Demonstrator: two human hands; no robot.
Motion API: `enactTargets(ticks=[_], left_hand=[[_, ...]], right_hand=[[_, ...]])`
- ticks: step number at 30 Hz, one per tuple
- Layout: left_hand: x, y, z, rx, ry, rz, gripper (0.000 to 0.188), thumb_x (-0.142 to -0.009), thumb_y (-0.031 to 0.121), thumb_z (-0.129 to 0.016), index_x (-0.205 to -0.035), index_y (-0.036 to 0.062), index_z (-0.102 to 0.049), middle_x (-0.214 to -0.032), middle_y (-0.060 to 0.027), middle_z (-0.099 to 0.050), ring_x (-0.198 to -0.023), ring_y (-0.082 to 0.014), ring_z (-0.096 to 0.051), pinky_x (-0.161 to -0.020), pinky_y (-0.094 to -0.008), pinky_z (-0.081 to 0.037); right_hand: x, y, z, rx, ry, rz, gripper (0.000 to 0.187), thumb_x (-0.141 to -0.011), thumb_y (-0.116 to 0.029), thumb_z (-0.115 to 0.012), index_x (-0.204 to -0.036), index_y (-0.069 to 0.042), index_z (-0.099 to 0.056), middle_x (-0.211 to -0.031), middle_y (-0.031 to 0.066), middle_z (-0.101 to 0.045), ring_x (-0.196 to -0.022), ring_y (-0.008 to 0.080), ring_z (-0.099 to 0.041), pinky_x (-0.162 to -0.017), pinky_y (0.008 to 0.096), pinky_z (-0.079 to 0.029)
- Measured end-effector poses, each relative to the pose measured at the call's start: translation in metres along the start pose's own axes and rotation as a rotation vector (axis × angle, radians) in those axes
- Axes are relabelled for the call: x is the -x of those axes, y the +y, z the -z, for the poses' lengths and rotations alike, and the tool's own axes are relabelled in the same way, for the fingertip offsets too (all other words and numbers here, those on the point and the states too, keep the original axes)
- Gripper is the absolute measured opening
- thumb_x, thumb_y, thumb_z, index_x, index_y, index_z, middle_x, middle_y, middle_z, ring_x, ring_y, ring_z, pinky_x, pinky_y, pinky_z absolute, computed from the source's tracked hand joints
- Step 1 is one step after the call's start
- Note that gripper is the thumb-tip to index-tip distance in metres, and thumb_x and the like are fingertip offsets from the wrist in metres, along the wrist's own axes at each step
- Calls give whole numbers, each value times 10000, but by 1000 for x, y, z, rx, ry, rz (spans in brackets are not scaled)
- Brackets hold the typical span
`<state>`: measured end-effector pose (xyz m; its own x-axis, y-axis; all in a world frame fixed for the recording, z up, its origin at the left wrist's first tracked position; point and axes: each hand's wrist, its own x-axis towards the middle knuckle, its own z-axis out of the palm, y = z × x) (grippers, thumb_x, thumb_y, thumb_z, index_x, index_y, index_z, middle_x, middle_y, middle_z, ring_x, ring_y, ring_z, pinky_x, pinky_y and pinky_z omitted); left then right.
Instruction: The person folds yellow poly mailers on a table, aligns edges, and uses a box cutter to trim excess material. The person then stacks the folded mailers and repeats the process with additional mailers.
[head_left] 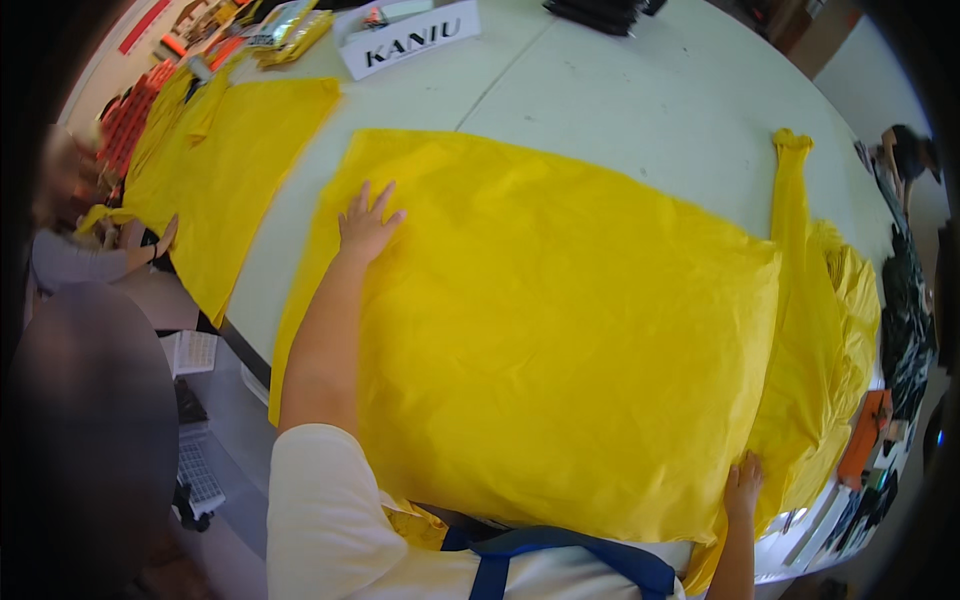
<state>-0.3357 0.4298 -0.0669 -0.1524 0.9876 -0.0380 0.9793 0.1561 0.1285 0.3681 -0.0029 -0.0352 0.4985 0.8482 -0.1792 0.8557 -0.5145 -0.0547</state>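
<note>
On the pale flat counter [640, 110], a broad rectangular yellow fabric sheet [560, 330] lies between a draped yellow cloth [235, 180], left, and a rumpled yellow fabric heap [850, 290], right; an open white box [410, 48] stands behind it.

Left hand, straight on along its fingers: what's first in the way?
Probably the white box. The left hand lies on the yellow fabric; past the fabric's far edge comes tabletop, then the box. Exact height is hard to judge.
</note>
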Motion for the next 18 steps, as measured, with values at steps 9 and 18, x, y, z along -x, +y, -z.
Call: enactTargets(ticks=[9, 18], left_hand=[[-29, 126, -1, -71, 149, -208, 631, -937, 399, -474, -1481, 232, -200, -1548, -144, -123, -1409, -397, -120, -1086, -630, -128], [284, 199, -5, -34, -352, -1068, 644, -825, 535, -554, -1389, 247, -436, -1523, -105, -233, -1402, -399, -131, -1099, -622, -46]], right_hand=[[39, -63, 39, -208, -9, 59, 529, -812, -181, -638, -1297, -62, -464, -1326, 185, -446, -1226, 394, -403, -1043, 447, -323], [-7, 112, 50, -266, 551, -442, 581, -926, -368, -547, -1330, 23, -399, -1312, 246, -459, -1225, 378, -422, -1030, 415, -335]])
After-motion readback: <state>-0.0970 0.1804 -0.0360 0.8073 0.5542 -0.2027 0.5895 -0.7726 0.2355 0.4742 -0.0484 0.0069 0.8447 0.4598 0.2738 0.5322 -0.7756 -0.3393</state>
